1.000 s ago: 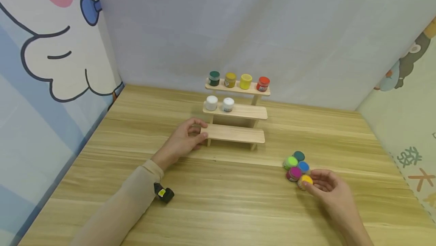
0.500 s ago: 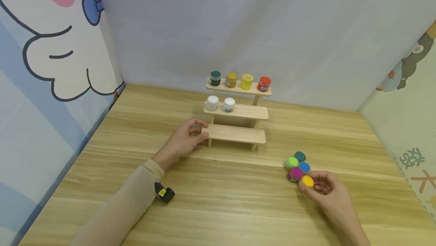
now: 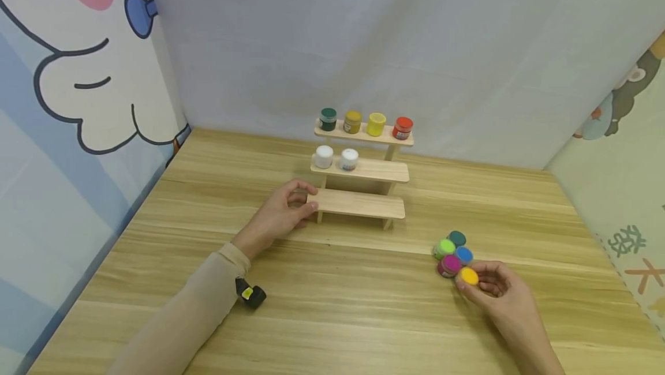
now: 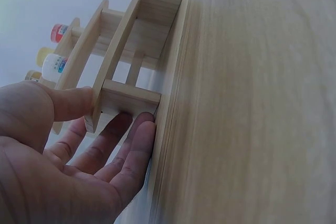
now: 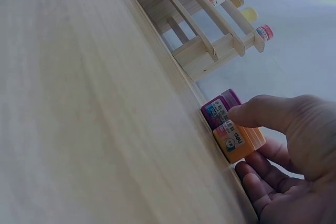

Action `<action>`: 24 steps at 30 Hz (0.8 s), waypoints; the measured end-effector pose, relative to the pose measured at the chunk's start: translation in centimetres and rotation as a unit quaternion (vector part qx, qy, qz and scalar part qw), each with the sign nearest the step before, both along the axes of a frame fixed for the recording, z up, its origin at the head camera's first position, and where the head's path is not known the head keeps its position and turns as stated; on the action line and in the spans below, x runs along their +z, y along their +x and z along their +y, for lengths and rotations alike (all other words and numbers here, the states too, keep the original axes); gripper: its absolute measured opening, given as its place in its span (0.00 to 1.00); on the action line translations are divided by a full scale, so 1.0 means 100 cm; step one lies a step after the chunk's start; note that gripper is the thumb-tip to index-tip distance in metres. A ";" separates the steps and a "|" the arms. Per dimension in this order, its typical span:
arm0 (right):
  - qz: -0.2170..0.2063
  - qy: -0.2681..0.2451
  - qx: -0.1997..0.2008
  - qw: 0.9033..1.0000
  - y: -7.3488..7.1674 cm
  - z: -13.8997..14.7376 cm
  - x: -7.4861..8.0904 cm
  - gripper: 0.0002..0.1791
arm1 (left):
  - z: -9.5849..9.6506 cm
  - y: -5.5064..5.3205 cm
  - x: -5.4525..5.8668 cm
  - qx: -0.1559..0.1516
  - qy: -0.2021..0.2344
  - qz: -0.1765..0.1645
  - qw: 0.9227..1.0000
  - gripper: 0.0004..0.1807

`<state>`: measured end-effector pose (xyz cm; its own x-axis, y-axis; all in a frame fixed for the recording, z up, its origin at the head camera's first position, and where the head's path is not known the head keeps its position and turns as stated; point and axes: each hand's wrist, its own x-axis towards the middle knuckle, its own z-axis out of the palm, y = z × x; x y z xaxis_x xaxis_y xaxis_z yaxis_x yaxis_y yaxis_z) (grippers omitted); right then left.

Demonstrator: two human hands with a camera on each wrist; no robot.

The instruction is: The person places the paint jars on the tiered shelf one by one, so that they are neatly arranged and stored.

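A three-tier wooden display shelf [image 3: 358, 202] stands near the back of the table. My left hand [image 3: 283, 207] grips the left end of its lowest tier, thumb on the board's end and fingers against the leg [image 4: 131, 96]. At the right, my right hand [image 3: 506, 297] holds an orange-yellow paint jar [image 5: 233, 141] between thumb and fingers; the jar stands on the table or just off it. Touching or close beside it is a purple paint jar [image 3: 449, 266]. Blue [image 3: 463, 255], light green [image 3: 444, 248] and dark green [image 3: 457, 239] jars cluster behind.
On the top tier stand dark green [image 3: 328, 119], ochre [image 3: 352, 122], yellow [image 3: 376, 124] and red [image 3: 402, 128] jars. Two white jars, one outer [image 3: 324, 157] and one inner [image 3: 349, 159], occupy the middle tier's left half. A pale cloth backdrop [image 3: 291, 46] hangs behind the table.
My right thumb has closed in along the near side of the orange-yellow jar, which has shifted very slightly. The left hand and shelf stay put.
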<state>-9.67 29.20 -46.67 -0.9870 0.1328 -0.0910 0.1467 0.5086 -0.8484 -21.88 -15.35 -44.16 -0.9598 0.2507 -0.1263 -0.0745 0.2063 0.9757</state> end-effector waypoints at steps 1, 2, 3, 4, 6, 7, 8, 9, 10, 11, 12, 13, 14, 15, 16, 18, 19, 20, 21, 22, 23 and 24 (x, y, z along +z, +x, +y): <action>0.003 -0.001 0.000 1.000 0.000 0.000 0.000 0.33 | 0.000 0.000 0.000 0.000 -0.001 0.001 1.000 0.16; 0.005 -0.003 0.000 1.000 0.000 0.000 0.000 0.33 | 0.000 0.000 0.000 -0.001 -0.001 0.002 1.000 0.16; 0.008 -0.003 0.000 1.000 0.000 0.000 0.000 0.33 | -0.001 0.000 0.000 -0.001 -0.001 0.003 1.000 0.16; 0.010 -0.004 0.000 1.000 0.000 0.000 0.000 0.32 | -0.001 0.000 0.001 -0.001 -0.001 0.003 1.000 0.16; 0.016 -0.006 0.001 1.000 0.000 -0.001 0.000 0.32 | -0.001 0.000 0.000 -0.001 -0.001 0.003 1.000 0.16; 0.018 -0.009 0.001 1.000 0.000 -0.001 0.000 0.31 | -0.001 0.000 0.000 -0.001 -0.001 0.004 1.000 0.16; 0.020 -0.009 0.000 1.000 0.000 -0.001 0.000 0.31 | -0.001 0.000 0.000 -0.002 -0.001 0.004 1.000 0.16; 0.021 -0.009 -0.001 1.000 0.000 -0.001 0.000 0.31 | -0.001 0.000 0.000 -0.001 -0.001 0.003 1.000 0.16; 0.021 -0.008 -0.002 1.000 0.000 -0.001 0.001 0.31 | 0.000 0.000 0.000 -0.001 -0.001 0.003 1.000 0.15; 0.020 -0.008 -0.004 1.000 0.000 -0.001 0.001 0.31 | 0.000 0.000 0.000 -0.001 -0.001 0.003 1.000 0.15; 0.020 -0.007 -0.005 1.000 0.000 -0.001 0.001 0.31 | 0.001 0.000 0.000 -0.002 -0.001 0.004 1.000 0.15; 0.019 -0.007 -0.006 1.000 0.001 -0.001 0.002 0.31 | 0.001 0.000 0.000 -0.002 -0.001 0.004 1.000 0.15; 0.019 -0.007 -0.007 1.000 0.001 -0.001 0.002 0.31 | 0.001 0.000 -0.001 -0.002 0.000 0.003 1.000 0.15; 0.019 -0.007 -0.007 1.000 0.001 0.000 0.002 0.31 | 0.002 -0.001 -0.001 -0.002 0.001 0.002 1.000 0.15; 0.019 -0.010 -0.007 1.000 0.001 0.000 0.002 0.31 | 0.002 -0.001 -0.001 -0.003 0.002 0.002 1.000 0.15; 0.020 -0.021 -0.008 1.000 0.001 0.000 0.003 0.30 | 0.002 -0.001 -0.001 -0.004 0.003 0.002 1.000 0.15; 0.022 -0.027 -0.007 0.999 0.001 0.001 0.003 0.30 | 0.001 -0.001 -0.002 -0.003 0.003 0.001 1.000 0.15; 0.024 -0.033 -0.006 0.999 0.001 0.001 0.003 0.30 | 0.001 -0.001 -0.001 -0.002 0.002 0.000 1.000 0.15; 0.027 -0.039 -0.004 0.999 0.001 0.001 0.004 0.29 | 0.001 -0.001 -0.001 -0.001 0.002 0.000 1.000 0.15; 0.028 -0.044 -0.004 0.999 0.001 0.001 0.004 0.30 | 0.001 -0.001 -0.001 0.000 0.001 0.000 1.000 0.15; 0.028 -0.047 -0.002 0.998 0.001 0.002 0.004 0.30 | 0.001 0.000 -0.001 0.001 -0.001 0.000 1.000 0.15; 0.027 -0.049 -0.001 0.998 0.001 0.002 0.005 0.30 | 0.001 0.000 -0.001 0.002 -0.002 0.000 1.000 0.15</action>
<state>-9.56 29.39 -46.20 -0.9905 0.1284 -0.0498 0.1000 0.4221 -0.9010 -21.92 -15.25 -44.26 -0.9606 0.2472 -0.1268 -0.0747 0.2096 0.9749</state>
